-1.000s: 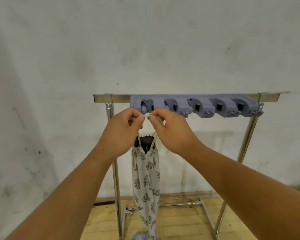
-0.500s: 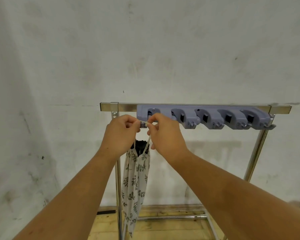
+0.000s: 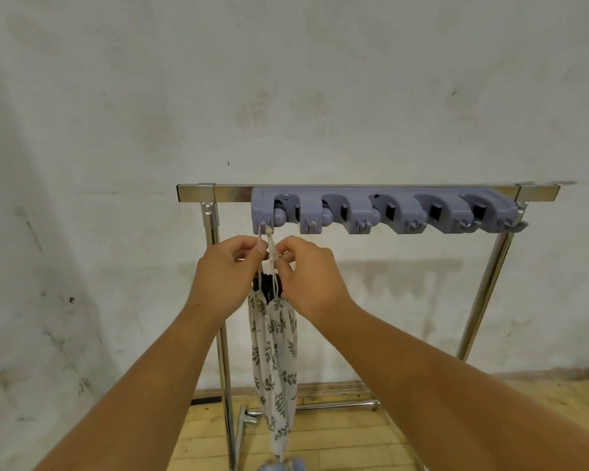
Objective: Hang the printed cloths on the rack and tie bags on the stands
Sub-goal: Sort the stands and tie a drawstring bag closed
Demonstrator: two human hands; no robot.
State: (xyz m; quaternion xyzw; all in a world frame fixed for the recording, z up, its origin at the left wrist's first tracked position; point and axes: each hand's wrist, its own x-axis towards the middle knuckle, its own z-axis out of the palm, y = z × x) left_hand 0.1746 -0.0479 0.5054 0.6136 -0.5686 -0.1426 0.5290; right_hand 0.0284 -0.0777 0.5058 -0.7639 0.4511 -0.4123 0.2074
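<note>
The cord (image 3: 264, 236) is on the hook (image 3: 265, 226) now. A second ago both hands were up level with the grey-blue holder strip (image 3: 388, 212), stretching the loop open between them. Now they have dropped just below it, and two strands of cord run up from them to the leftmost hook on the strip.

The left hand (image 3: 228, 271) has its fingers (image 3: 261, 248) curled in, the thumb and forefinger pinching the cord just under the hook. The right hand (image 3: 312, 275) is close beside it, nearly touching, and its fingers (image 3: 286, 257) are nipping the same cord a little lower, where the strands seem to cross or knot. I can't make out whether a knot is formed yet.

The leaf-printed drawstring bag (image 3: 274, 351) hangs straight down beneath the hands. Its dark gathered neck sits between the wrists, in front of the left upright of the steel rack (image 3: 354, 192), and its tail reaches almost to the wooden floor (image 3: 347, 436).

From here it looks as if the hanging is done for this bag and the tying is in hand. The other four hooks along the strip are bare, so most of the job is still ahead. If the hands let go before the cord is snugged, I'd guess the loop could slip off that small hook. Behind it all there is only the stained white wall (image 3: 286, 79).
</note>
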